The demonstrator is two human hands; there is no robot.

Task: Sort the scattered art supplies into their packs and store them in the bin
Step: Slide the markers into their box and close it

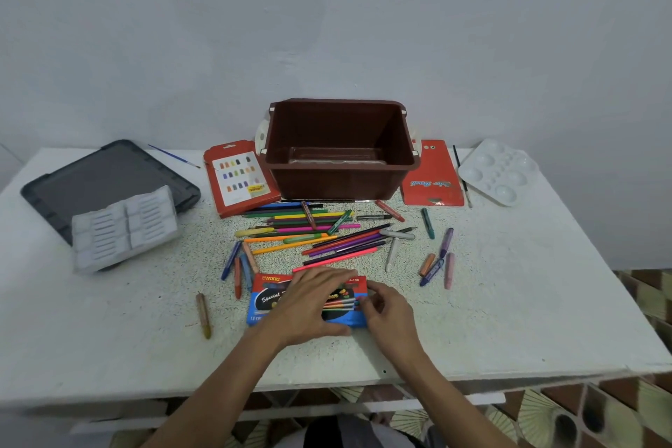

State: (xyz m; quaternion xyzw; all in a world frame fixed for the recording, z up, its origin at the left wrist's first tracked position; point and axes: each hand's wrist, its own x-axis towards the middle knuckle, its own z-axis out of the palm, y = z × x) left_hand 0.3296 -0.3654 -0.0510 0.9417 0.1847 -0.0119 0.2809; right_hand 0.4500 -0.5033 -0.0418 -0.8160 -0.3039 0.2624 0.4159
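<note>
A blue and red pencil pack (267,296) lies flat near the table's front edge. My left hand (312,302) rests flat on top of it with straight fingers. My right hand (385,307) curls its fingers round the pack's right end, where several pencils (340,304) show. Behind the pack, loose colour pencils (309,229) and crayons (434,265) are scattered. One brown crayon (203,315) lies alone to the left. The brown bin (338,104) stands at the back centre, with only a clear insert at its bottom.
A red crayon pack (236,178) lies left of the bin and a red sleeve (432,175) lies to its right. A white palette (498,171) sits far right. A grey lid (105,182) and a white insert tray (123,225) are on the left. Thin brushes (174,156) lie near the back.
</note>
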